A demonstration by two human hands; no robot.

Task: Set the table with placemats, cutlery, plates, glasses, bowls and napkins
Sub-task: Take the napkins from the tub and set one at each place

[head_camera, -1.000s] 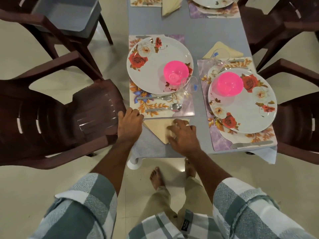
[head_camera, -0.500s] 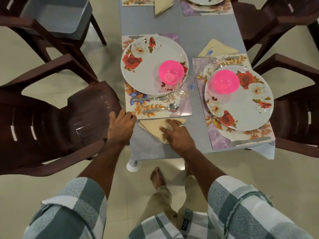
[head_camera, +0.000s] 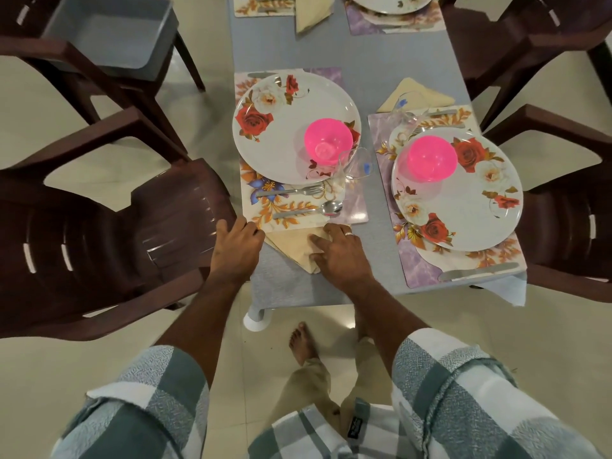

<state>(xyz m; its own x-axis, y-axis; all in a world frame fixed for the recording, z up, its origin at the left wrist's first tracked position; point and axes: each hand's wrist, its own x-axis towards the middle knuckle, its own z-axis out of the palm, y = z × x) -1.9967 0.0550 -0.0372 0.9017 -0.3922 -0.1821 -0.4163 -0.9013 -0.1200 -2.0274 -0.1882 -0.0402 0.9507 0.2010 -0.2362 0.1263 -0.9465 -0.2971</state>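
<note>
The counter (head_camera: 364, 58), grey-clothed, runs up the centre of the frame, ringed by dark brown chairs (head_camera: 99, 233) on a pale tiled floor (head_camera: 99, 369); a grey tub (head_camera: 109, 34) is seen on the upper-left chair. The near-left placemat (head_camera: 354, 207) overhangs nothing, but the glass (head_camera: 352, 165) just above the spoon (head_camera: 309, 210) could be tipped if the mat is nudged. The napkin (head_camera: 291, 246), at lower centre, is pressed flat by the right hand (head_camera: 341, 256), fingers spread; it could be dragged off the near edge. The left hand (head_camera: 235, 250) is curled over the counter's corner.
</note>
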